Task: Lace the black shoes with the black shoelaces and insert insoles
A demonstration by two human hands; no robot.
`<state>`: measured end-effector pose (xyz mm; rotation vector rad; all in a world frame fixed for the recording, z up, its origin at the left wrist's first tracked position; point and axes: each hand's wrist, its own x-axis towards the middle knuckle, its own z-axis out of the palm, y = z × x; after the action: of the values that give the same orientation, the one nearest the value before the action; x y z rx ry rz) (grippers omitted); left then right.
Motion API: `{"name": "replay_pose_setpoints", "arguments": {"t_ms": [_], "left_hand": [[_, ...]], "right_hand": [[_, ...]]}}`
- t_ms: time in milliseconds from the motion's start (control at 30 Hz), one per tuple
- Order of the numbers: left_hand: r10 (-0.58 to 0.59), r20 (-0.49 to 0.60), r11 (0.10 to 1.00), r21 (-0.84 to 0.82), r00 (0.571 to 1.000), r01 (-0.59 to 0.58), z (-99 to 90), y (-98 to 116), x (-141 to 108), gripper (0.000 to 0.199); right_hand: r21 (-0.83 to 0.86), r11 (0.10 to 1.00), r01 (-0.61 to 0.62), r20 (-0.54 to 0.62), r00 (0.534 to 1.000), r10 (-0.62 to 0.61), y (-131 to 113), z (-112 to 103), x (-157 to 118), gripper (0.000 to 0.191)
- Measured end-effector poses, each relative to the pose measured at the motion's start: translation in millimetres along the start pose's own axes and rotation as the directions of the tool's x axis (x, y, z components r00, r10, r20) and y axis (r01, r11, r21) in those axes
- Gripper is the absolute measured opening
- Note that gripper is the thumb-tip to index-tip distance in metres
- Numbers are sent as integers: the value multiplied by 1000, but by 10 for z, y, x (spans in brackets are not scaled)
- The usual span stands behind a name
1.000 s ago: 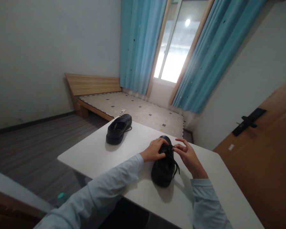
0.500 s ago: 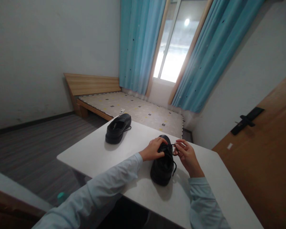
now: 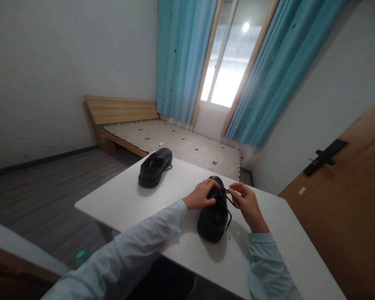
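Observation:
A black lace-up shoe (image 3: 213, 223) stands on the white table in front of me, its toe pointing away. My left hand (image 3: 201, 195) grips the upper of this shoe from the left side, near the lacing. On the right, my right hand (image 3: 242, 198) pinches a black shoelace (image 3: 232, 203) between thumb and fingers, just beside the shoe. Another stretch of lace hangs down the shoe's right side. A second black shoe (image 3: 154, 167) sits apart at the table's far left, with a loop of lace at its right side.
The white table (image 3: 121, 204) ends close to a bed (image 3: 187, 143) with a wooden headboard. A small white object (image 3: 160, 145) lies on the bed. A wooden door (image 3: 346, 200) with a black handle is at right; blue curtains (image 3: 184, 58) flank the window.
My right hand has shifted slightly, and the lace at its fingers has gone from a small loop to a longer strand. My left hand and both shoes stay in place.

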<state>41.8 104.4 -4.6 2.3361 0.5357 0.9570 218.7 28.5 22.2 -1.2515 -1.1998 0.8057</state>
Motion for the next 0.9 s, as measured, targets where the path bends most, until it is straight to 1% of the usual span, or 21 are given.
{"name": "replay_pose_setpoints", "arguments": {"t_ms": [100, 167, 300, 367, 467, 533, 600, 733, 833, 900], "left_hand": [[-4, 8, 1000, -4, 1000, 4, -8, 6, 1, 42], [-4, 15, 1000, -3, 1000, 4, -14, 12, 1, 42], [-1, 15, 1000, -3, 1000, 1, -16, 11, -1, 43], [-1, 13, 1000, -4, 1000, 1, -14, 5, -2, 43], [4, 7, 1000, -5, 1000, -4, -12, -4, -4, 42], [9, 6, 1000, -8, 1000, -9, -13, -6, -6, 42], [15, 8, 1000, -16, 1000, -15, -14, -5, -7, 43], [35, 7, 999, -39, 999, -34, -19, 2, -4, 42], [42, -23, 997, -59, 999, -43, -32, 5, 2, 38], [15, -63, 998, -66, 998, -19, -48, 6, 8, 31]], "right_hand": [[-133, 991, 26, -12, 1000, -28, -4, -48, 19, 34], [-223, 973, 65, -23, 997, -72, 1, -81, 30, 33], [-401, 900, 169, -15, 981, -191, 24, -115, 30, 29], [-513, 831, 216, -5, 967, -255, 35, -115, 19, 27], [-703, 650, 288, 21, 923, -385, 46, -106, -4, 23], [-780, 543, 312, 44, 892, -449, 49, -95, -18, 21], [-813, 496, 305, 47, 883, -467, 54, -82, -26, 21], [-838, 462, 290, 22, 864, -503, 89, -64, -10, 20], [-818, 456, 351, 57, 838, -543, 141, -67, 20, 16], [-790, 467, 399, 91, 828, -553, 176, -67, 36, 14]]}}
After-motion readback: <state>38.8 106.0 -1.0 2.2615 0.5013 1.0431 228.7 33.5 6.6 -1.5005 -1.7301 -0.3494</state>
